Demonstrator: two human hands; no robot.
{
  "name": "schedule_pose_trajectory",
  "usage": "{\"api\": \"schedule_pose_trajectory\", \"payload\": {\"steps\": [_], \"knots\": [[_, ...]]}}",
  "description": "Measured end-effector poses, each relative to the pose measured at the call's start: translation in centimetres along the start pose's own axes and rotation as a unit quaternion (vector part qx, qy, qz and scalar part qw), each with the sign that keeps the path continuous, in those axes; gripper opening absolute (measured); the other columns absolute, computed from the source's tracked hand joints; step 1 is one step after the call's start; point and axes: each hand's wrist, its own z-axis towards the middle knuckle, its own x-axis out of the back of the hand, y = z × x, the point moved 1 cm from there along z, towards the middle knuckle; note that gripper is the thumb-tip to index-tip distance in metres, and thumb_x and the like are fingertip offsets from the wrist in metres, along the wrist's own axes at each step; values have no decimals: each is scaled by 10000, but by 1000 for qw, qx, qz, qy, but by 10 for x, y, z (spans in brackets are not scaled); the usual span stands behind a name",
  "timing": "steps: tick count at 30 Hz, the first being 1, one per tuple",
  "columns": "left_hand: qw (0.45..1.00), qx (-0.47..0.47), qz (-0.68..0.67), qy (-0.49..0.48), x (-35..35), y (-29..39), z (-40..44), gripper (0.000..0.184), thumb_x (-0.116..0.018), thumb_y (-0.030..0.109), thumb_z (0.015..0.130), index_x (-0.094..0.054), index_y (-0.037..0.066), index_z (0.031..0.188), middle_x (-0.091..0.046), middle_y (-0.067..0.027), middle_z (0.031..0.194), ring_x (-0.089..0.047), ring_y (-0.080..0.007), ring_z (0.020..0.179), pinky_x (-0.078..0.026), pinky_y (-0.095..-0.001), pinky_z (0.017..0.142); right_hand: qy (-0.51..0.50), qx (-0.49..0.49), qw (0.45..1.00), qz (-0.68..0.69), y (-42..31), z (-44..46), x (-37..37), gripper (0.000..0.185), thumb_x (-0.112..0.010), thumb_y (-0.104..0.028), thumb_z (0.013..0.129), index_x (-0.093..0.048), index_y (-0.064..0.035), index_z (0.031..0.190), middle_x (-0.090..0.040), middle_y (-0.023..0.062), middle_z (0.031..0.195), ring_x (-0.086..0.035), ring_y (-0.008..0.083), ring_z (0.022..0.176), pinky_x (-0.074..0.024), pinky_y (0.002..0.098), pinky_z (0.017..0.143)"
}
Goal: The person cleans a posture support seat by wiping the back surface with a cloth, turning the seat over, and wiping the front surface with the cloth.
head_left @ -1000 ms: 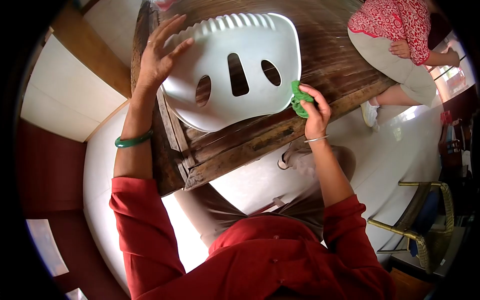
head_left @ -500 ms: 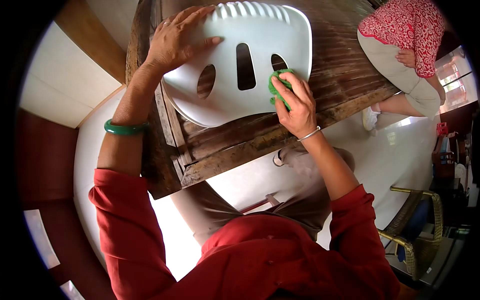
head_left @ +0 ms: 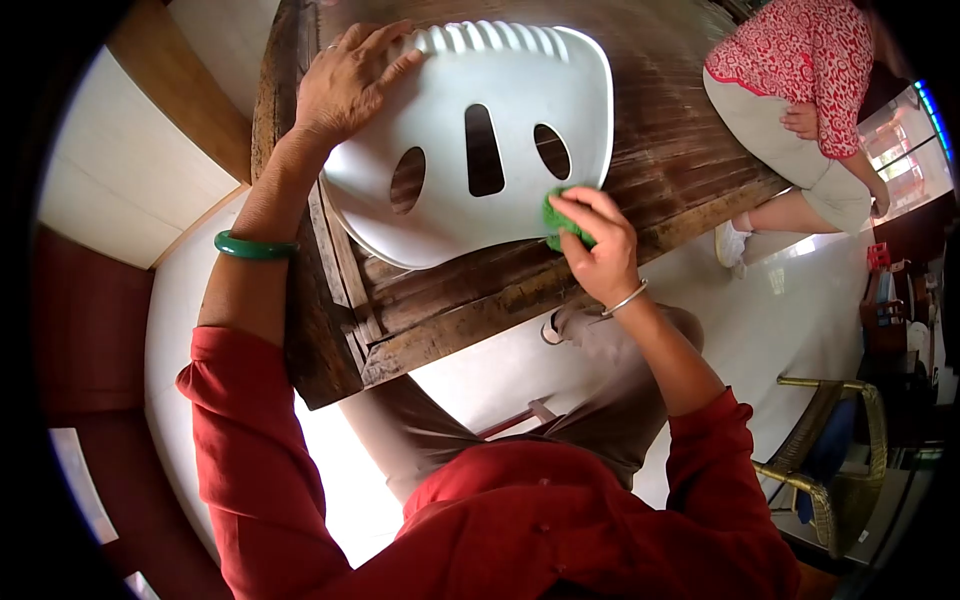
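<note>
A white plastic chair seat shell [head_left: 440, 210], with a ribbed far edge and three cut-out slots, lies on a worn wooden table. My left hand [head_left: 345, 85], a green bangle on its wrist, grips the shell's upper left edge with the fingers over the rim. In my right hand [head_left: 603, 240] is a bunched green cloth [head_left: 567, 217], pinched between thumb and fingers. The cloth touches the shell's near right corner, just below the right oval slot. The cloth's underside is hidden.
The dark wooden table [head_left: 680, 130] has a rough near edge [head_left: 480, 320] above my lap. Another person [head_left: 790, 90] in a red patterned top sits at the right side. A woven-frame chair [head_left: 830, 460] stands on the floor at lower right.
My right hand has slid the cloth toward me, from beside the right oval slot to the shell's near corner. My left thumb has moved up toward the shell's far edge.
</note>
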Motion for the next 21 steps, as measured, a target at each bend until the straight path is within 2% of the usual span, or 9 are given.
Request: {"api": "schedule_pose_trajectory", "payload": {"steps": [2, 4, 7, 10, 12, 13, 21], "knots": [[998, -21, 54, 15, -3, 0, -1, 564, -429, 619, 972, -569, 240, 1366, -583, -68, 1271, -548, -287, 1209, -418, -439, 1040, 42, 26, 999, 5, -13, 30, 1, 384, -631, 45, 770, -701, -26, 1142, -646, 138, 1119, -641, 308, 998, -522, 354, 869], [998, -2, 59, -11, 0, 2, -2, 583, -409, 622, 978, -557, 230, 1382, -568, -54, 1331, -515, -275, 1270, -391, -427, 1077, 76, 68, 995, 2, -23, 67, -3, 362, -640, 16, 785, -700, -37, 1139, -647, 128, 1121, -634, 308, 996, -521, 365, 871], [999, 16, 36, -18, -1, 2, -3, 591, -403, 634, 973, -550, 242, 1390, -544, -51, 1403, -498, -271, 1306, -381, -417, 1097, 116, 161, 977, -78, -28, 110, -20, 344, -671, -20, 768, -696, -43, 1110, -648, 90, 1130, -600, 296, 987, -498, 390, 875], [999, 31, 2, -38, 1, 3, -3, 595, -397, 647, 967, -559, 251, 1381, -542, -39, 1428, -509, -258, 1304, -384, -402, 1101, 124, 200, 965, -117, -16, 103, -42, 362, -667, -3, 750, -686, -40, 1109, -645, 85, 1126, -587, 304, 972, -484, 397, 881], [999, 31, 2, -31, 2, 5, -3, 588, -398, 650, 965, -565, 263, 1374, -575, -26, 1395, -536, -252, 1277, -396, -394, 1094, 102, 198, 970, -101, -11, 84, -42, 375, -653, 29, 744, -678, -18, 1115, -638, 100, 1142, -584, 316, 984, -481, 409, 878], [998, 35, 7, -58, 5, 5, -2, 558, -425, 618, 974, -517, 296, 1421, -543, -33, 1432, -533, -271, 1284, -405, -394, 1086, 89, 202, 970, -104, -7, 72, -41, 383, -647, 42, 741, -682, -16, 1118, -638, 102, 1145, -585, 315, 987, -483, 408, 874], [999, 31, 5, -17, -1, 6, -3, 593, -411, 662, 951, -578, 264, 1357, -593, -27, 1375, -542, -248, 1274, -406, -403, 1094, -3, 152, 984, -98, -9, 24, -24, 382, -622, 97, 715, -707, -3, 1073, -642, 95, 1145, -588, 308, 988, -490, 405, 875]]}}
